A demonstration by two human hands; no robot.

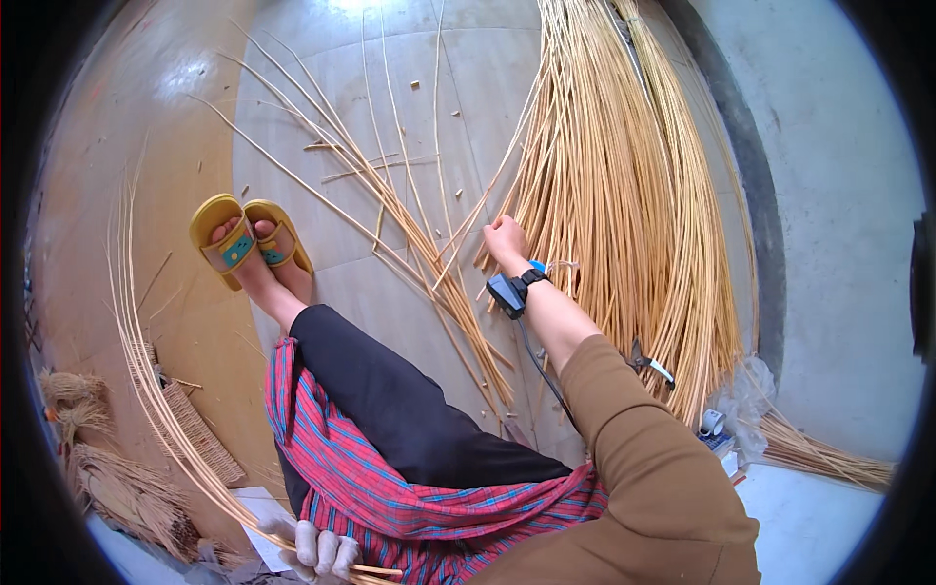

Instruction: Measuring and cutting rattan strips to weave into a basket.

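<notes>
My left hand (317, 554), in a pale grey glove, is closed around a few long rattan strands (175, 429) that curve up along the left side of the view. My right hand (502, 236), bare, with a device strapped on the wrist, has its fingers curled at the left edge of a large bundle of pale rattan rods (624, 195); what they hold, if anything, is too small to make out. Loose rods (405, 224) fan across the floor to the left of that hand. My legs (370, 361) stretch forward over red striped cloth (409, 512), ending in yellow sandals (219, 234).
Dried straw bundles (117, 487) and a woven piece (200, 434) lie at lower left on the tan floor (175, 127). At right are a crumpled plastic bag (751, 385), a small white roll (712, 421), more rods (819, 453) and a pale wall or ledge (829, 195).
</notes>
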